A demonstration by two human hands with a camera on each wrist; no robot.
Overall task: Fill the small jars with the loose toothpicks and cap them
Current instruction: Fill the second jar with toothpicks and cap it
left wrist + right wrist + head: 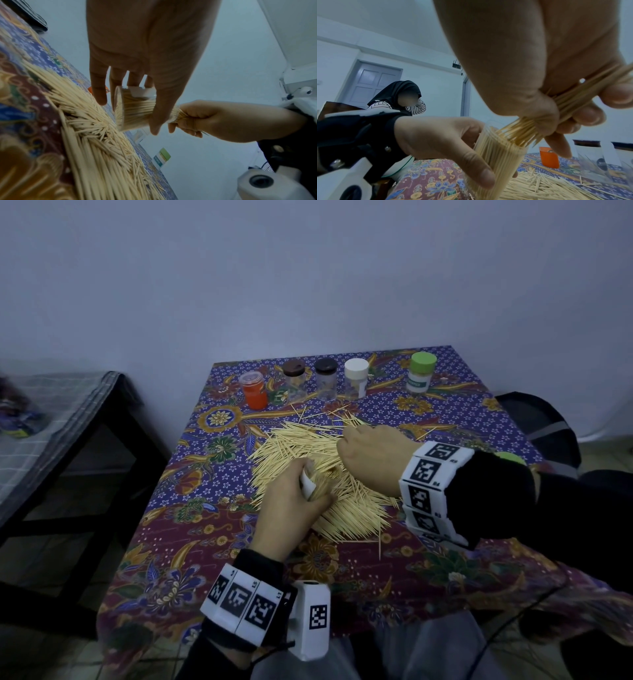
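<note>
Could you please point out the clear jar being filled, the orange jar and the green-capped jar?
clear jar (498, 161), right wrist view, toothpick-packed side wall.
orange jar (255, 392), head view, orange body.
green-capped jar (423, 361), head view, green cap.

Left hand (291, 505) low over near centre of table, fingers and thumb curled round a clear jar (496, 159). Right hand (373, 453) just right and beyond, fist clenched on a toothpick bundle (522, 129), knuckles up. Both wrists banded, black sleeves.
</note>
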